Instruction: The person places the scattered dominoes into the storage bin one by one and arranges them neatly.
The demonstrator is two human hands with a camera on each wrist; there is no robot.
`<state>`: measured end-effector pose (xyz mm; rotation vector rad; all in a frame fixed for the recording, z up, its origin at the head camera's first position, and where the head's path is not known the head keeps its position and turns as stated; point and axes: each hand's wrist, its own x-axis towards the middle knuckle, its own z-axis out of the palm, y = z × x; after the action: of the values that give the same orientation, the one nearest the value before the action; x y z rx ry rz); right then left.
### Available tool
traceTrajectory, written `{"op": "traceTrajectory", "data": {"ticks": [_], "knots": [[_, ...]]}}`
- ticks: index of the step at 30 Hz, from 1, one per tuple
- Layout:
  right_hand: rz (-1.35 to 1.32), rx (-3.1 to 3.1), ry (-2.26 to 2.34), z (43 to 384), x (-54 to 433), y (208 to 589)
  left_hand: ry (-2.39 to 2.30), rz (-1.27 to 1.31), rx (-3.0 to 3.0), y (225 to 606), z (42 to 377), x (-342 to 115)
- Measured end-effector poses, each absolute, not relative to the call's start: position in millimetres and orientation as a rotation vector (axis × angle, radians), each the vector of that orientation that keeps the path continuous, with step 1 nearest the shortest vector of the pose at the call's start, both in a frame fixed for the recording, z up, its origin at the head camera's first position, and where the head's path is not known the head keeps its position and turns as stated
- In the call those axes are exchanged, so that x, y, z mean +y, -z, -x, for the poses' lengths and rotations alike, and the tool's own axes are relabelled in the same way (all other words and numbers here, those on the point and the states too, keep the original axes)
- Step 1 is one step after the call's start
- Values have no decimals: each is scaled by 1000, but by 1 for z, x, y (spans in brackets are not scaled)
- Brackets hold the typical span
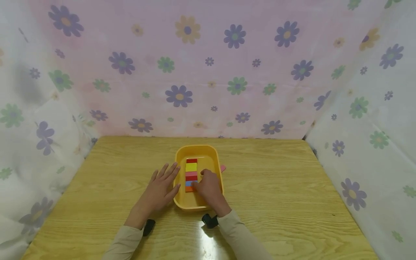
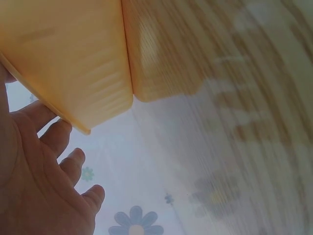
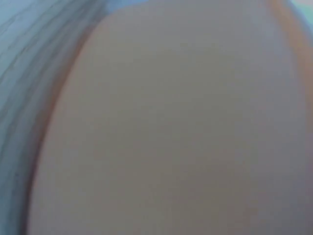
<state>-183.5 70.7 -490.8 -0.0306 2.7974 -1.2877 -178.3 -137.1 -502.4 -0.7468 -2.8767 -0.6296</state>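
A yellow plastic tray (image 1: 196,208) stands in front of me in the head view. Inside it, flat blocks form a lengthwise row: red, yellow (image 1: 191,167), pink, red, blue (image 1: 190,183) and orange (image 1: 189,189). My left hand (image 1: 160,189) has its fingers spread at the tray's left rim; in the left wrist view, the fingers (image 2: 57,134) touch the rim from outside. My right hand (image 1: 209,187) reaches into the tray, thumb on the blue block and index finger bent beside the row. Its other fingers are hidden, so I cannot tell whether it pinches a block.
A pink piece (image 1: 223,168) lies on the wooden table (image 1: 276,187) just outside the tray's right wall. Black wrist devices (image 1: 210,221) show near both sleeves. Flowered cloth (image 1: 208,72) encloses the back and sides. A blurred surface fills most of the right wrist view.
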Motion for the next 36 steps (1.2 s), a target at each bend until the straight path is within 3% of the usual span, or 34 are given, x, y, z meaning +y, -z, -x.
{"op": "traceTrajectory", "data": {"ticks": [14,22,36], "knots": [[72,2762,1648,186,117,451,674,750,-2892,505,178,-139],[86,2842,1773,205,161,476,684,755,-2873,502,177,-141],[377,2774,1451,232,195,513,703,750,-2872,503,177,-143]]}}
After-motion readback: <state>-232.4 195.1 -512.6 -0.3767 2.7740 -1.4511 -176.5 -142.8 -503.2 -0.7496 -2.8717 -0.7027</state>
